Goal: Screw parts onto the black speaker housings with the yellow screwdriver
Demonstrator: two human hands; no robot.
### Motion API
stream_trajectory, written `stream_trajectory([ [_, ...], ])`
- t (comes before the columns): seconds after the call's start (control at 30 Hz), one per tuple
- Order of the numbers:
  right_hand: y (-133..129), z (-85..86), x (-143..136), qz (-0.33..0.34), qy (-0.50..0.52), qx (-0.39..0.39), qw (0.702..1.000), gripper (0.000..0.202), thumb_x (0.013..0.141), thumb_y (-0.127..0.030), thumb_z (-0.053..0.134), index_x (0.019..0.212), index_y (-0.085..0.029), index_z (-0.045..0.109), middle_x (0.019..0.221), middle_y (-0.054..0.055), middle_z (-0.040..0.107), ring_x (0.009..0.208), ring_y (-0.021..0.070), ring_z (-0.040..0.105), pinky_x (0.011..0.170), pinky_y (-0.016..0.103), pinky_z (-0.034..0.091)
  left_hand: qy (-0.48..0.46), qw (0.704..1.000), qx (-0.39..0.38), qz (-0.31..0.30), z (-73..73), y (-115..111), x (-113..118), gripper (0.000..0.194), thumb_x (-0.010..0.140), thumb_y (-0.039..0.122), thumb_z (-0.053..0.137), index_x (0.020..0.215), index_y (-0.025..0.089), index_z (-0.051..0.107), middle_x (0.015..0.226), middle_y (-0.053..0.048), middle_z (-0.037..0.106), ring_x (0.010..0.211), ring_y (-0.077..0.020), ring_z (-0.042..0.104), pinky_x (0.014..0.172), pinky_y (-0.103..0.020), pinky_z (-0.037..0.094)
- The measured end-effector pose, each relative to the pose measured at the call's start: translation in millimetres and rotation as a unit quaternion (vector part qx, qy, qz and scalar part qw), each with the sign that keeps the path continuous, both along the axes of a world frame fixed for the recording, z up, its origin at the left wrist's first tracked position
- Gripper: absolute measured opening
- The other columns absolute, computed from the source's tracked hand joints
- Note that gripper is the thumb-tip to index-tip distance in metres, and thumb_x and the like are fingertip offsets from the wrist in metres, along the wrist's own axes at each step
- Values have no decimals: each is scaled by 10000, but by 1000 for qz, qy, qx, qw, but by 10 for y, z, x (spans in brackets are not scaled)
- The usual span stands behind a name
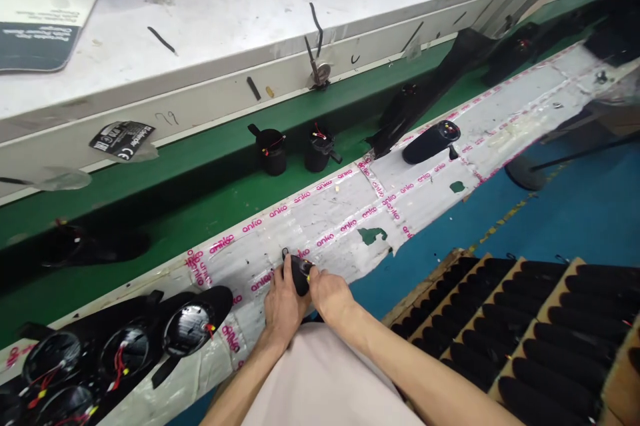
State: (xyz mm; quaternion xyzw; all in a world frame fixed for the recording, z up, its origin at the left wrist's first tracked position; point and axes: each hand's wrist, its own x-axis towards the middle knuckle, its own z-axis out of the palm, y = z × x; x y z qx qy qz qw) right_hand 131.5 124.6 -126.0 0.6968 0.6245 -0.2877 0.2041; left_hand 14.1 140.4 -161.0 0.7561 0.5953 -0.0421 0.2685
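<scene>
Both hands meet on a small black cylindrical speaker shell (300,274) at the near edge of the tape-covered ledge (350,219). My left hand (281,303) wraps its left side, and my right hand (327,293) grips its right side. A bit of yellow and red wiring shows at the shell's top. To the left lie several open black shells (187,327) with red wires, their round ends facing up.
Two upright black shells (273,149) (319,148) stand on the green conveyor belt (200,199). Another shell (431,141) lies on the ledge to the right. A cardboard box (530,339) of black cylinders sits low right. A white bench (225,19) runs behind the belt.
</scene>
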Motion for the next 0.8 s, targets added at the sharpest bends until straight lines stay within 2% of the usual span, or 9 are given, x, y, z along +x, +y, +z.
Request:
stream_trajectory([
  [0.1,33,-2,-13,1,-1,-17,1000,310,983,-320,625,1240,-148,600,1070,62,675,876,175,683,752,347,595,17,1000,-3,-3,-22,-8,24,740,940,429,532,1565,170,230,1352,-175,545,1145,-334,625,842,-396,552],
  [0.23,78,30,-57,4,1,-33,999,308,974,-346,637,1213,-152,612,1101,67,669,892,179,678,764,357,591,37,999,-14,-6,-22,-15,58,687,958,325,490,1565,145,222,1341,-190,548,1110,-323,641,771,-364,559],
  [0.43,123,60,-141,-2,0,-23,1000,312,972,-363,638,1202,-155,615,1115,69,665,902,182,674,769,362,589,31,999,-18,-4,-22,3,26,677,951,252,471,1561,115,212,1303,-205,562,1063,-307,664,737,-348,545],
  [0.6,142,120,-120,-4,9,12,1000,296,977,-376,629,1171,-152,627,1060,56,680,855,170,679,752,351,587,7,1000,-13,11,-59,17,-45,765,885,308,594,1547,135,252,1299,-193,577,1040,-306,679,709,-329,525],
  [0.7,80,178,-17,-6,17,53,998,287,1040,-368,512,1205,-151,602,1009,43,698,835,166,694,766,353,581,-13,1000,-6,19,-89,17,-85,799,868,393,626,1543,164,267,1279,-174,592,1039,-312,682,723,-334,524],
  [0.8,-3,192,102,-6,15,79,997,313,1088,-322,354,1202,-133,576,961,61,719,843,184,718,762,338,568,-27,999,1,23,-109,9,-109,790,873,414,613,1544,186,264,1287,-158,589,1028,-311,687,738,-347,528],
])
